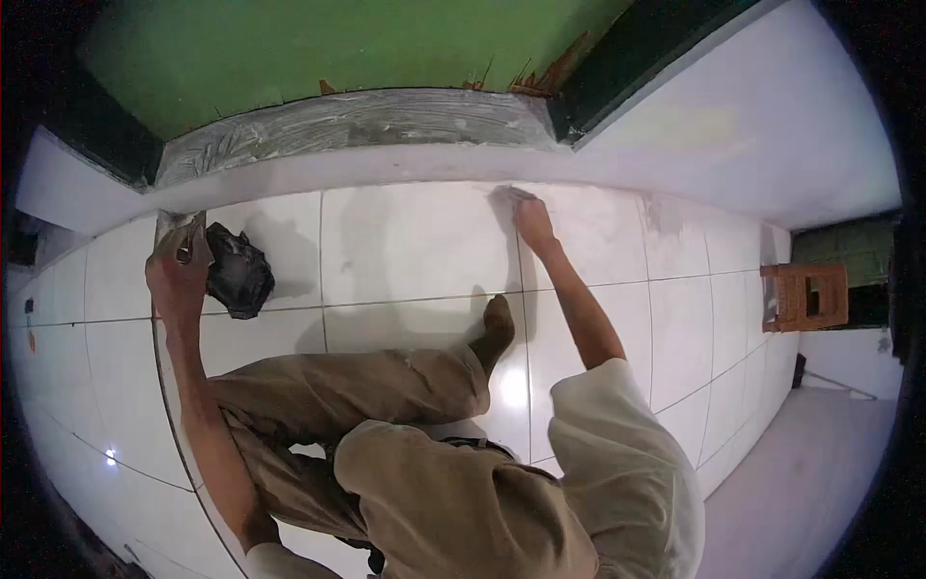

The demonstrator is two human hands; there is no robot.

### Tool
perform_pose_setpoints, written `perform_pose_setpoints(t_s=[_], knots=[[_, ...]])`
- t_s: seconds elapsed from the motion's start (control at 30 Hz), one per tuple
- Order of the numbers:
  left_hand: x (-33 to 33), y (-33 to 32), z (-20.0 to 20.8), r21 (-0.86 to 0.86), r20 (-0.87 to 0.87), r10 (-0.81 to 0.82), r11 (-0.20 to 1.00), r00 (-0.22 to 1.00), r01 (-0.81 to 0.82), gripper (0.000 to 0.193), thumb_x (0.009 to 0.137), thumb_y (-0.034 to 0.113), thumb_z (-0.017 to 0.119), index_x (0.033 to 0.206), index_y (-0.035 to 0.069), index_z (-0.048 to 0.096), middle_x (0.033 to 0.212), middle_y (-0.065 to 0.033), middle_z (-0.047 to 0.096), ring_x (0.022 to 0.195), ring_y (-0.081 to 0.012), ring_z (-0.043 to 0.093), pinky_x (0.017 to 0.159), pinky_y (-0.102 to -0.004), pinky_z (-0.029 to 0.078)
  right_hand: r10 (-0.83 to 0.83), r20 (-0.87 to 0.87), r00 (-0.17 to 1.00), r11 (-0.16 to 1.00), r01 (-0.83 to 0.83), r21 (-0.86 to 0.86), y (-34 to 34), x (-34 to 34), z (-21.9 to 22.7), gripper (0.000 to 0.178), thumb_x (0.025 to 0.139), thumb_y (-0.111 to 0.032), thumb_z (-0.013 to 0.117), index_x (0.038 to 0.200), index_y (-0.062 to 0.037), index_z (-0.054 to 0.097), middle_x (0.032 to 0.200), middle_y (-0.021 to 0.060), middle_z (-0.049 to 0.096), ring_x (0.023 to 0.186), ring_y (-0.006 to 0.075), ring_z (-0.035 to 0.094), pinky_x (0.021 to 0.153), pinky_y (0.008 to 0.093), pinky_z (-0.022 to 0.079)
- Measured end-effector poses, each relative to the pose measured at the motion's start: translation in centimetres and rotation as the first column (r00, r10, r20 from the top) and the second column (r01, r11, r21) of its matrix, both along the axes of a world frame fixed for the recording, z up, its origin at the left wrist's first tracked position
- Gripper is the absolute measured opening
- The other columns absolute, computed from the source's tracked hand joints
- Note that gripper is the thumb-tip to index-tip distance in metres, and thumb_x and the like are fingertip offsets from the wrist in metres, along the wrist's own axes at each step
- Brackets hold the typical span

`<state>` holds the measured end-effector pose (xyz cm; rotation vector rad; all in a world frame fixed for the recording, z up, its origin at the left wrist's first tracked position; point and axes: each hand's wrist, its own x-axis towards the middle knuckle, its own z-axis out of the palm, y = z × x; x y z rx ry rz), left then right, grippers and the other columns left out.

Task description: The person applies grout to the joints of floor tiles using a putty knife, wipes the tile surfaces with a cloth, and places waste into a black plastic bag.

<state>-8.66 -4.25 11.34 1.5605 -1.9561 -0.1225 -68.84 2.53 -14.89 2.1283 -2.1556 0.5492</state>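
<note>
My left hand (179,275) is closed on a flat grey scraper (196,232), held upright over the tiles at the left. Just to the right of that hand, a crumpled black plastic bag (239,273) rests on the floor, its contents hard to make out. Farther right, my right hand (534,228) grips a small flat blade-like tool (522,195). That tool touches or hovers just above the white tiled floor (424,236) near the foot of the wall; its shape is mostly hidden by my fingers.
Ahead, a grey-smeared sill (357,121) runs below a green door (318,48) with a splintered lower edge. A brown plastic stool (810,297) stands at the far right. My bare foot (496,326) rests on the tiles between my hands.
</note>
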Motion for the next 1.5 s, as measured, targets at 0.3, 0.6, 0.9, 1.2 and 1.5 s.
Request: perform_pose_setpoints(t_s=[0.3,0.6,0.9,1.2,1.5], knots=[[0.3,-0.4,-0.4,-0.082,-0.017,0.004,0.997,1.000,-0.006,0.018,0.087,0.012,0.068,0.100,0.000,0.071,0.083,-0.0168,0.071,0.070,-0.0309,0.068,0.066,-0.0409,0.052,-0.283,0.120,0.951,0.958,0.275,0.083,0.7,-0.1,4.2,0.038,0.077,-0.002,0.055,0.113,-0.0004,0.067,0.117,0.0215,0.065,0.105,0.0363,0.063,0.093,0.0428,0.051],[-0.6,0.0,0.2,0.002,0.047,0.014,1.000,0.999,-0.014,0.021,0.089,0.018,0.067,0.100,0.000,0.071,0.080,-0.0162,0.069,0.067,-0.0299,0.066,0.064,-0.0389,0.051,-0.197,-0.010,0.980,0.944,0.192,0.269,-1.1,-0.1,2.9,0.043,0.075,0.001,0.055,0.116,0.0004,0.067,0.122,0.0190,0.064,0.109,0.0338,0.063,0.098,0.0381,0.050],[0.7,-0.6,-1.0,0.032,0.076,0.011,0.999,0.997,-0.014,0.033,0.087,0.013,0.071,0.118,0.004,0.067,0.097,-0.0162,0.072,0.075,-0.0252,0.071,0.064,-0.0333,0.055,0.210,0.116,0.971,0.977,-0.206,-0.047,-0.8,2.2,4.3,0.047,0.076,0.005,0.051,0.118,-0.0064,0.066,0.116,0.0174,0.067,0.101,0.0343,0.066,0.091,0.0411,0.054],[0.2,-0.5,-0.3,0.089,0.073,0.038,0.995,0.997,-0.044,0.025,0.089,0.016,0.069,0.110,0.003,0.069,0.090,-0.0189,0.072,0.074,-0.0281,0.071,0.065,-0.0384,0.055,0.249,-0.059,0.967,0.966,-0.253,-0.059,-1.6,3.1,1.5,0.047,0.075,0.005,0.055,0.119,-0.0059,0.066,0.117,0.0162,0.067,0.098,0.0322,0.067,0.085,0.0380,0.056],[0.2,-0.5,-1.1,0.033,0.063,0.005,0.999,0.998,-0.007,0.023,0.091,0.019,0.067,0.108,0.004,0.070,0.089,-0.0183,0.072,0.073,-0.0278,0.070,0.065,-0.0381,0.053,0.224,0.059,0.973,0.972,-0.227,0.056,-1.7,4.2,3.4,0.048,0.071,0.005,0.057,0.117,-0.0041,0.067,0.116,0.0163,0.067,0.104,0.0311,0.066,0.089,0.0370,0.055]])
